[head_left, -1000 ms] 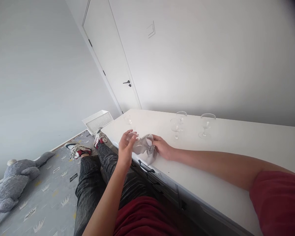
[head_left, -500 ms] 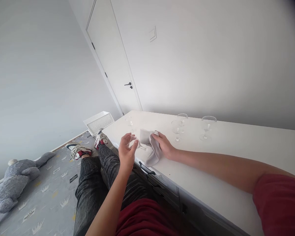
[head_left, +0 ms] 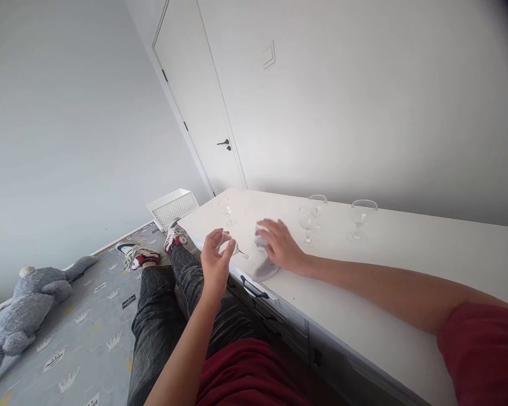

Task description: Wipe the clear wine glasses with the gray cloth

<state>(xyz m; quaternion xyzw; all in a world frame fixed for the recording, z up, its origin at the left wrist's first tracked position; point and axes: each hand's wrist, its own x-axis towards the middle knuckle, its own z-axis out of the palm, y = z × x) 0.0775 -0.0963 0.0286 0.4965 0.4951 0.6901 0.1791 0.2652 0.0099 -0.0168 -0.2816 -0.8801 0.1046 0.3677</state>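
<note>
Our left hand (head_left: 217,254) was poised at the front edge of a long, flat white worktop (head_left: 364,304), toward its left end. Beside the same edge, a soft light-grey cloth (head_left: 263,269) lay bunched below our right hand (head_left: 281,245). Farther back, toward the back edge, stood three clear stemmed goblets (head_left: 359,217), two of them close together, and near the left edge stood a fourth clear goblet (head_left: 226,210). In our left hand was a clear stemmed glass (head_left: 236,248), tipped so that its stem pointed toward the cloth.

To work glass and cloth well, we judged it best to cradle the bowl lightly without squeezing its rim, to steady the stem rather than twist it, to gather the cloth into a soft pad, and to stay low and slightly in from the edge.

Our left fingers and thumb curved narrowly round the glass's bowl. Our right fingers were half spread and blurred, right at the cloth; whether they pinched it, we could not tell.
</note>
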